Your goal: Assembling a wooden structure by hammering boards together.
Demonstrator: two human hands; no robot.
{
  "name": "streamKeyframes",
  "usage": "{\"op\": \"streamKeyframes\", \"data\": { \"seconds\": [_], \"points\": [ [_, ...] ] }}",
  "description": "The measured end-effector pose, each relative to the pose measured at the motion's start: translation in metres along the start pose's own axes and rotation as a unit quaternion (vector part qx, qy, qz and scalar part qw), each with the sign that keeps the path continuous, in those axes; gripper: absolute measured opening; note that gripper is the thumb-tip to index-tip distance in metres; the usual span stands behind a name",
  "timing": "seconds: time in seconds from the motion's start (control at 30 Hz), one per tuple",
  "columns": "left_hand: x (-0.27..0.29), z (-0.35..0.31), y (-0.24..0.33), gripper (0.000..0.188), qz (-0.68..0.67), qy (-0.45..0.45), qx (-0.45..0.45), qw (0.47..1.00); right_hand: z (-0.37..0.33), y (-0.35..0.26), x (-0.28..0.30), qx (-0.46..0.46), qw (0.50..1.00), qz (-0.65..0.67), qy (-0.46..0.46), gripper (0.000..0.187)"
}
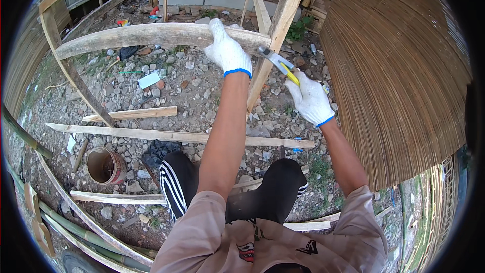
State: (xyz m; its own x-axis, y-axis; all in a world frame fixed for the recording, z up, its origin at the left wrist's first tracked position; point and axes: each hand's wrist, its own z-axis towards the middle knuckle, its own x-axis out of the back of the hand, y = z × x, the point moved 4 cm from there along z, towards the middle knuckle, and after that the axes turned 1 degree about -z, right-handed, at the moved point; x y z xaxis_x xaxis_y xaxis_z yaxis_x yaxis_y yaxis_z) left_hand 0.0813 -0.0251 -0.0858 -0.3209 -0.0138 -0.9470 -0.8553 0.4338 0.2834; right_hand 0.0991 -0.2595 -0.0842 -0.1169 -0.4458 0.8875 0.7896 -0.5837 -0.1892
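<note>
In a white knit glove with a blue cuff, my left hand (226, 50) is closed around a horizontal wooden board (136, 36) close to its right end. That end meets an upright wooden post (283, 17), and the board's left end meets another post of the frame (70, 73). My right hand (310, 98), gloved the same way, grips a claw hammer (278, 62) by its yellow handle. The metal hammer head lies right at the joint of board and post; I cannot tell whether it touches. No nail can be made out there.
Loose boards (187, 135) lie across the rubble ground before my knees. A bucket (106, 166) stands at the left, near bamboo poles (86, 235). On the right rises a large woven bamboo panel (394, 71). Black plastic (160, 150) and litter are scattered among the stones.
</note>
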Motion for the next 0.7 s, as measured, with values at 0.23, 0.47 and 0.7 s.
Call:
{"op": "streamKeyframes", "data": {
  "seconds": [0.23,0.47,0.7],
  "points": [
    [-0.007,-0.007,0.004,0.058,-0.027,0.02,0.028,0.999,0.011,-0.047,0.092,-0.032,0.977,0.18,0.113,0.044],
    [0.0,0.003,-0.006,0.066,0.005,0.026,0.005,1.0,0.022,-0.058,0.089,-0.116,0.989,0.07,-0.059,0.045],
    [0.004,0.005,-0.011,0.062,0.003,0.04,-0.063,0.997,0.022,-0.065,0.087,-0.106,0.993,0.047,-0.028,0.048]
  ]
}}
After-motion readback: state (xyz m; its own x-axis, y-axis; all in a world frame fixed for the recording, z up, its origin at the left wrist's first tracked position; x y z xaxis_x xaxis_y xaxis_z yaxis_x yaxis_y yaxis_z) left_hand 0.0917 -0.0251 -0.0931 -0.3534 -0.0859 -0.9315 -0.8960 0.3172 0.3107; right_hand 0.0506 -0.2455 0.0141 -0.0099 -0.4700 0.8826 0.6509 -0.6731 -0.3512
